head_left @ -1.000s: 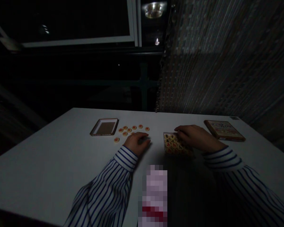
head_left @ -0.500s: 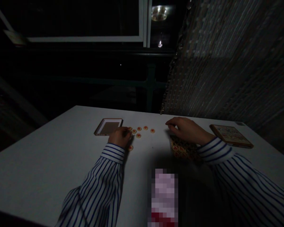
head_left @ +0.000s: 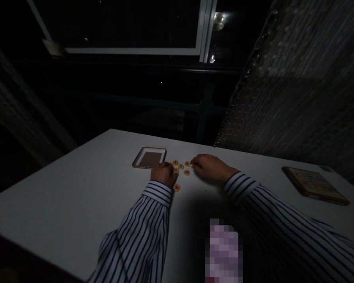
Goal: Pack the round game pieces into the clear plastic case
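Several round, pale Chinese chess pieces with red characters lie in a loose group at the middle of the white table. My left hand is at the group's left side, its fingers curled and thumb bent in around a chess piece at their tips. From the right my right hand reaches in low, fingers together and tips down at the group's right edge beside another piece. What lies under those fingers is mostly hidden. One piece sits apart, near my left cuff.
A shallow open box tray stands behind my left hand. A flat box lid with a printed picture lies at the right. A bead-string curtain hangs behind the table's right side. The light is dim.
My right hand has moved left from above the pile of pieces to the loose group. That pile is now hidden behind my right arm. The whole view has shifted and tilted slightly.
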{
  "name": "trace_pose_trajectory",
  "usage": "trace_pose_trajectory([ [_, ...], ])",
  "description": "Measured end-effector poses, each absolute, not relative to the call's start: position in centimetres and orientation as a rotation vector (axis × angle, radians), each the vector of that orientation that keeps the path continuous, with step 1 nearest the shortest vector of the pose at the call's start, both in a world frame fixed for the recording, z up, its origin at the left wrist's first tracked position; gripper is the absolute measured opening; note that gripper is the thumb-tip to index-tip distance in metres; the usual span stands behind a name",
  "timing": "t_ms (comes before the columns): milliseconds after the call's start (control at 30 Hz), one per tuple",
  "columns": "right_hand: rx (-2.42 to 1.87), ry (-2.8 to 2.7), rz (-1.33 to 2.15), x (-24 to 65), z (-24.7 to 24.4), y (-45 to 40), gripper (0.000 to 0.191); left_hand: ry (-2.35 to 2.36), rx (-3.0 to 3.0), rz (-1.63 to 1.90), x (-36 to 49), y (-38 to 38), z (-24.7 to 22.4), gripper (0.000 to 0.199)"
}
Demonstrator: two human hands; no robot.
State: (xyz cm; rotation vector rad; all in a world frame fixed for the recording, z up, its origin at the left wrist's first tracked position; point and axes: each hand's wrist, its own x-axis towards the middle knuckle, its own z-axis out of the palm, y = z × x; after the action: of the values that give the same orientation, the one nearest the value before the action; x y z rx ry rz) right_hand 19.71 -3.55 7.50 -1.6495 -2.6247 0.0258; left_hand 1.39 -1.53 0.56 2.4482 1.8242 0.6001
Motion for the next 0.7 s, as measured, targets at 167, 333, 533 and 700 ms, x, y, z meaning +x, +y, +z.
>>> trace_pose_trajectory([
  [167,-1.586,-2.703,0.017,17.9,6.1,-2.8,0.032,1.857,2.441,0.596,1.4,-1.7,0.6,0.031],
  [333,-1.548,-2.712,0.003,16.9,5.1,-2.2,0.032,1.887,2.450,0.594,1.6,-2.0,0.7,0.029],
  [533,-1.512,-2.696,0.011,16.8,4.7,-2.2,0.031,1.893,2.433,0.559,1.9,-1.6,0.5,0.027],
  [700,-1.512,-2.696,-0.012,17.0,4.9,-2.5,0.030,1.905,2.416,0.532,1.9,-1.2,0.1,0.026],
])
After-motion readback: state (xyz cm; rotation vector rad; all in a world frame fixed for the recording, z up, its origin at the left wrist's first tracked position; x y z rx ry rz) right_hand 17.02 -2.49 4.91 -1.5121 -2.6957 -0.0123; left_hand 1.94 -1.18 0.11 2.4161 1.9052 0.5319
